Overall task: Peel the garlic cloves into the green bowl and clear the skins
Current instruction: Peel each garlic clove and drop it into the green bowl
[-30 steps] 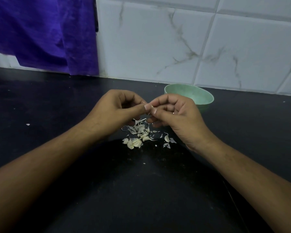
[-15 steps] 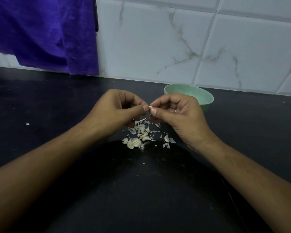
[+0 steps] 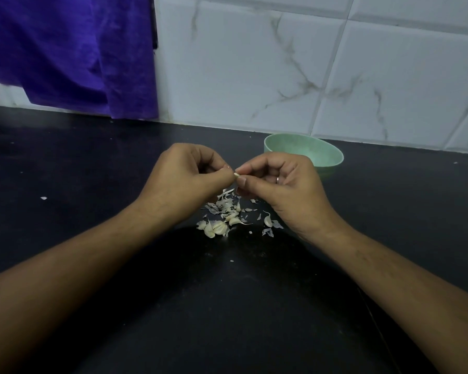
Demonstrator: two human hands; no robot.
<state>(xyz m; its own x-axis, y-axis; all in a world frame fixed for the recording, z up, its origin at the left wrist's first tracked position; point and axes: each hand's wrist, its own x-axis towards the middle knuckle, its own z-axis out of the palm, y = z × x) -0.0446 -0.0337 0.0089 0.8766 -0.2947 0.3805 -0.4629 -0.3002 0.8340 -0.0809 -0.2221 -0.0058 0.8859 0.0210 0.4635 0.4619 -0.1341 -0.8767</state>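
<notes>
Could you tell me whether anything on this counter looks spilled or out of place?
Only peeling mess: whitish garlic skins and a few cloves lie scattered on the black countertop beneath the left hand and right hand, which pinch a small garlic clove. One stray white fleck lies far left. The pale green bowl stands upright.

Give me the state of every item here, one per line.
left hand: pinching the garlic clove.
right hand: pinching the same clove.
green bowl: upright on the counter, contents unseen.
skins: scattered on the counter under the hands.
loose cloves: lying among the skins.
purple cloth: hanging.
</notes>
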